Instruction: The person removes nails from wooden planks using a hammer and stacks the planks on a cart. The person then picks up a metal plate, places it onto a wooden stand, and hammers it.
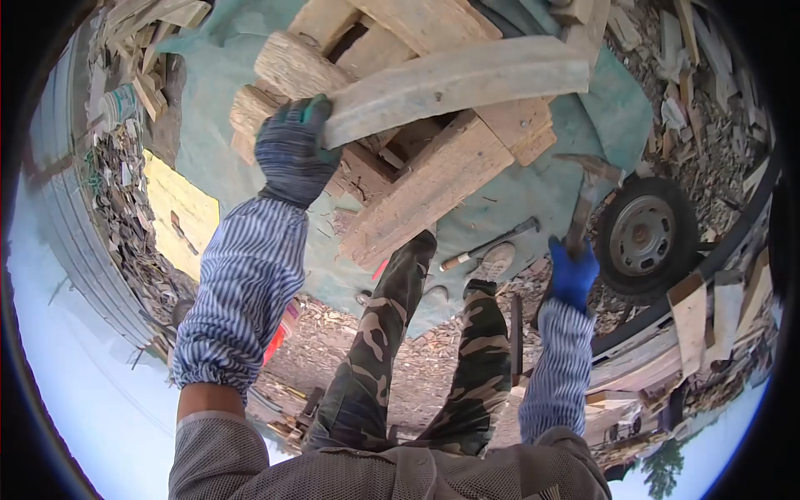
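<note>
At the upper left of the frame, the left hand [293, 154], in a dark knitted glove, has its fingers clamped on the near end of a long curved board [454, 82]. The board slants across the top centre, over stacked wood blocks [433, 187] on a green sheet [200, 100]. Right of centre, the right hand [575, 275] (gloved in blue) has its fingers wrapped around the handle of a hammer [582, 208], just beside a wheel [642, 237].
</note>
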The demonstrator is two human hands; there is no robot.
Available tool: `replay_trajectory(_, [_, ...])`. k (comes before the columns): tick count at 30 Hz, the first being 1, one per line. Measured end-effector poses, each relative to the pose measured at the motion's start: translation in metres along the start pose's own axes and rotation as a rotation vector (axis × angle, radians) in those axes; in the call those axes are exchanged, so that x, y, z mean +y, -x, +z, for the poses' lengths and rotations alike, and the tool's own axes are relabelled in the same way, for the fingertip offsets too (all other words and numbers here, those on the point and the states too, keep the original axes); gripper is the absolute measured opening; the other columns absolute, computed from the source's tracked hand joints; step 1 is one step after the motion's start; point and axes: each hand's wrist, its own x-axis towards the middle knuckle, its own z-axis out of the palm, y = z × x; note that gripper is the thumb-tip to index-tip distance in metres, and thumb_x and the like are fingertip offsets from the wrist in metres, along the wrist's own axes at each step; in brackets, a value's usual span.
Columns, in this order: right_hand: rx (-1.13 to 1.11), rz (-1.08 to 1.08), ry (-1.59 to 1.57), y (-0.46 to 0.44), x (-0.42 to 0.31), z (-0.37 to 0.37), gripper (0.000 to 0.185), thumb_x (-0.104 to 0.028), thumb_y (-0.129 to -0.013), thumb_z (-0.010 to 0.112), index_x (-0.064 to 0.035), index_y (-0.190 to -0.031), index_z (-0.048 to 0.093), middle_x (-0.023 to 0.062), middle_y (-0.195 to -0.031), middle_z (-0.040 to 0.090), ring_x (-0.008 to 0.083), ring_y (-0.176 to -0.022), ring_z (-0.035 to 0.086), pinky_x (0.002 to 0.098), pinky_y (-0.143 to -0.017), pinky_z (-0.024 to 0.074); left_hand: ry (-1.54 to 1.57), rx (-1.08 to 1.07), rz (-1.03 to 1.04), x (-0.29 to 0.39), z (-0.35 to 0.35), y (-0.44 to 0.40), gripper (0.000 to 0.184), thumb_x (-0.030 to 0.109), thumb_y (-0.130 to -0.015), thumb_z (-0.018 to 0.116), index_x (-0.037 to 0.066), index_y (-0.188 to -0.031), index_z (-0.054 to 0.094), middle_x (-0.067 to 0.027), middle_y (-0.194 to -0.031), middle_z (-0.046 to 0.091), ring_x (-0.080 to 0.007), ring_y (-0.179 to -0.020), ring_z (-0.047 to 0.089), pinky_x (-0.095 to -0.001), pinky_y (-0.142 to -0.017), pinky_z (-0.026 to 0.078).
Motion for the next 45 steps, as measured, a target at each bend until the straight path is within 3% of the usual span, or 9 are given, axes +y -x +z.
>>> replay_trajectory(3, [0.126,-0.072,-0.601,0.083,-0.093,-0.077,0.016,-0.004,-0.087,0.069,0.0003,-0.101,0.061,0.0042,-0.075,0.062,0.0117,-0.061,0.057,0.0276,-0.058,0.0484,-0.021,-0.073,-0.026,0.002,-0.001,0.007,0.056,0.029,-0.069,0.072,0.015,-0.121,0.06,-0.0094,-0.118,0.062,-0.0306,-0.108,0.059,-0.0485,-0.088,0.048])
replay_trajectory(9, [-0.212,-0.142,-0.994,0.127,-0.236,-0.113,0.012,-0.005,-0.091,0.064,0.001,-0.101,0.06,0.0021,-0.072,0.056,0.0088,-0.059,0.054,0.0265,-0.053,0.0442,0.048,-0.237,-0.031,0.001,-0.014,0.003,0.056,0.028,-0.071,0.073,0.014,-0.123,0.057,-0.0085,-0.118,0.059,-0.0293,-0.112,0.057,-0.0492,-0.093,0.046])
replay_trajectory(17, [-0.507,-0.143,-0.276,0.075,-0.266,-0.024,0.02,-0.018,-0.092,0.068,-0.0003,-0.088,0.061,0.0044,-0.061,0.056,0.0111,-0.052,0.053,0.0293,-0.048,0.0419,0.085,-0.31,-0.018,-0.003,-0.014,-0.001,0.054,0.027,-0.073,0.072,0.015,-0.123,0.056,-0.0085,-0.118,0.059,-0.0278,-0.114,0.056,-0.0463,-0.096,0.044])
replay_trajectory(20, [-0.38,-0.494,-0.513,0.101,-0.261,-0.036,0.016,-0.016,-0.091,0.07,-0.0026,-0.09,0.061,-0.0015,-0.059,0.051,0.0069,-0.048,0.047,0.0252,-0.044,0.0361,0.111,-0.262,-0.037,-0.002,-0.013,0.001,0.051,0.027,-0.075,0.071,0.015,-0.122,0.057,-0.0086,-0.117,0.059,-0.0277,-0.112,0.057,-0.0464,-0.093,0.045])
replay_trajectory(25, [-0.589,0.118,-0.577,0.051,-0.232,0.025,0.019,-0.011,-0.087,0.074,-0.0037,-0.083,0.057,-0.0013,-0.06,0.051,0.0068,-0.047,0.045,0.0272,-0.043,0.036,0.095,-0.283,-0.008,0.001,-0.02,0.006,0.048,0.027,-0.077,0.07,0.013,-0.121,0.056,-0.0093,-0.116,0.059,-0.0291,-0.109,0.057,-0.0467,-0.091,0.046])
replay_trajectory(33, [-0.32,-0.326,-0.795,0.079,-0.227,0.017,0.013,-0.009,-0.089,0.07,-0.0025,-0.089,0.059,-0.0008,-0.06,0.05,0.0093,-0.046,0.047,0.0265,-0.043,0.0393,0.115,-0.229,0.001,-0.003,-0.01,0.002,0.049,0.03,-0.075,0.072,0.013,-0.119,0.056,-0.0099,-0.115,0.059,-0.03,-0.109,0.057,-0.0467,-0.092,0.046])
replay_trajectory(36, [-0.518,0.147,-0.549,0.047,-0.223,0.018,0.014,-0.01,-0.088,0.072,-0.0026,-0.086,0.06,-0.0016,-0.059,0.05,0.0084,-0.045,0.046,0.0262,-0.042,0.0368,0.108,-0.228,0.005,-0.001,-0.013,0.007,0.049,0.03,-0.075,0.073,0.013,-0.118,0.057,-0.01,-0.117,0.059,-0.0296,-0.109,0.057,-0.0465,-0.092,0.046])
replay_trajectory(41, [-0.375,-0.093,-0.75,0.076,-0.256,-0.033,0.013,-0.01,-0.088,0.071,-0.0002,-0.091,0.062,0.0009,-0.059,0.051,0.0112,-0.045,0.049,0.0276,-0.045,0.0416,0.146,-0.294,-0.022,-0.005,-0.023,-0.004,0.049,0.028,-0.074,0.073,0.013,-0.118,0.058,-0.0104,-0.118,0.06,-0.029,-0.109,0.058,-0.0466,-0.093,0.046])
replay_trajectory(45, [-0.425,0.016,-0.838,0.101,-0.259,-0.037,0.013,-0.009,-0.087,0.066,0.0004,-0.093,0.06,0.0021,-0.059,0.05,0.0133,-0.044,0.047,0.0295,-0.044,0.0402,0.118,-0.32,-0.017,-0.005,-0.023,-0.006,0.047,0.025,-0.074,0.073,0.013,-0.117,0.058,-0.0103,-0.117,0.061,-0.0291,-0.11,0.058,-0.0473,-0.092,0.046])
